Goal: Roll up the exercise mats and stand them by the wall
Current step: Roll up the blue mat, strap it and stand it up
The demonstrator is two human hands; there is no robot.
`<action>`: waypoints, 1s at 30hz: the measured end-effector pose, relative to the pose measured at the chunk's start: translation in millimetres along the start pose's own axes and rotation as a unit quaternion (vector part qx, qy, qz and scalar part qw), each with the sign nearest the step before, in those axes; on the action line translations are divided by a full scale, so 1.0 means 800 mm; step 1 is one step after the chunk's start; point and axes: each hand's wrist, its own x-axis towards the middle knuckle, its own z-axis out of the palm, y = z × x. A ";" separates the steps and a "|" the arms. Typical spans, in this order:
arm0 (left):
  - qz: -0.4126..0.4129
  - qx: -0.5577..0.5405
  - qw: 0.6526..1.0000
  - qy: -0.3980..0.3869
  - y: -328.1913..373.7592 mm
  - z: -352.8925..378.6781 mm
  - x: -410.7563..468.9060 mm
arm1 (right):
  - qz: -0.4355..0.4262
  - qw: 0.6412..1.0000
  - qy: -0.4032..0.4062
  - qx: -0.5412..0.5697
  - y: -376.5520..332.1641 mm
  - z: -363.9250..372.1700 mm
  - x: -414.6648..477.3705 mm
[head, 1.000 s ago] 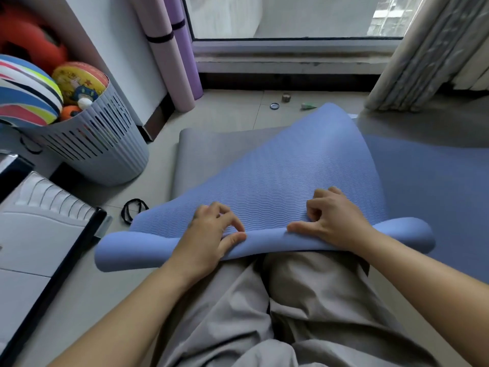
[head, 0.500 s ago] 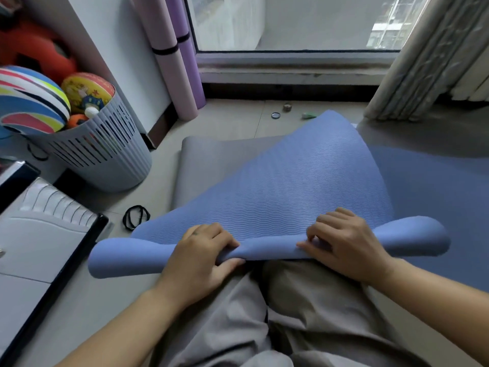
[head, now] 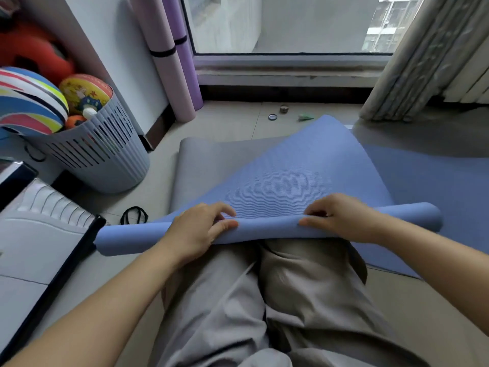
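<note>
Here, left hand and right hand gripping blue mat, partly rolled

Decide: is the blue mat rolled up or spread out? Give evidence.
Partly rolled: the blue mat has a thin roll at its near end; the rest stretches unrolled.

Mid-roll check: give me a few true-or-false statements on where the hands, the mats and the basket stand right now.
1. The left hand and the right hand both grip the rolled end of the blue mat. True.
2. The blue mat is fully rolled. False: most of it lies unrolled beyond the roll.
3. A lilac mat and a purple mat stand rolled against the wall. True.
4. The slatted basket is empty. False: it holds balls.
</note>
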 end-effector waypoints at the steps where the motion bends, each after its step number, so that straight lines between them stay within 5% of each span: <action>1: -0.003 -0.021 1.000 -0.008 -0.003 -0.002 0.004 | 0.014 0.999 -0.022 0.047 0.005 -0.001 0.004; 5: 0.025 -0.014 0.999 0.025 -0.009 -0.001 0.013 | 0.035 0.971 0.000 0.235 0.016 0.005 0.014; 9: 0.148 0.164 0.960 0.173 -0.005 0.005 0.012 | 0.018 0.971 0.001 0.238 0.015 0.003 0.028; 13: 0.196 0.263 0.924 0.196 -0.008 0.012 0.001 | -0.046 0.985 0.152 0.064 0.022 0.018 0.030; 17: 0.152 0.282 0.934 0.157 -0.009 0.016 -0.023 | -0.148 0.928 0.310 -0.141 0.022 0.036 0.014; 25: 0.144 0.359 0.910 0.147 0.002 0.012 -0.024 | -0.127 0.894 0.192 -0.384 -0.002 0.032 -0.026; 30: 0.126 0.425 0.886 0.134 0.015 0.022 -0.016 | -0.077 0.893 0.173 -0.409 -0.039 0.040 -0.009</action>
